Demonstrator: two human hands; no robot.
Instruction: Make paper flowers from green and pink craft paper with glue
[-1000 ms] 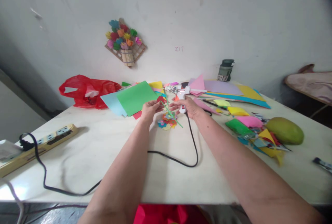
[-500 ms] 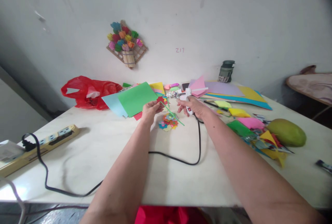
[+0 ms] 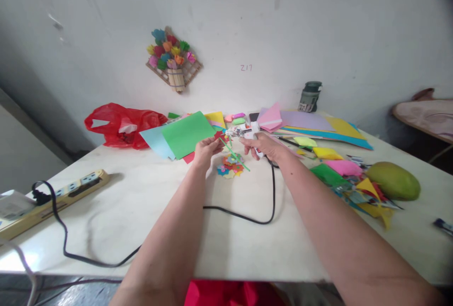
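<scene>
Between the fingertips of my left hand [image 3: 208, 149] is a red paper flower [image 3: 219, 136], with a thin green paper stem [image 3: 236, 156] slanting down to the right. My right hand [image 3: 264, 145] is closed round a white glue gun [image 3: 255, 131]. The gun's tip points left and sits close by the red flower; whether they touch, I cannot tell. Just below, on the table, lies a cluster of colourful paper flowers [image 3: 230, 168]. A black cord [image 3: 273, 192] runs down from the gun and loops across to the left.
Green paper [image 3: 189, 133] and a red plastic bag [image 3: 123, 124] lie at the back left. A power strip [image 3: 78, 185] is at the left edge. On the right are clay packets [image 3: 341, 168], a green mango-like fruit [image 3: 392, 181], coloured sheets [image 3: 307, 121] and a dark bottle [image 3: 310, 97].
The glue gun has shifted slightly left, nearer the red flower, and my right fingers have closed more round it. My left hand keeps its hold almost unmoved.
</scene>
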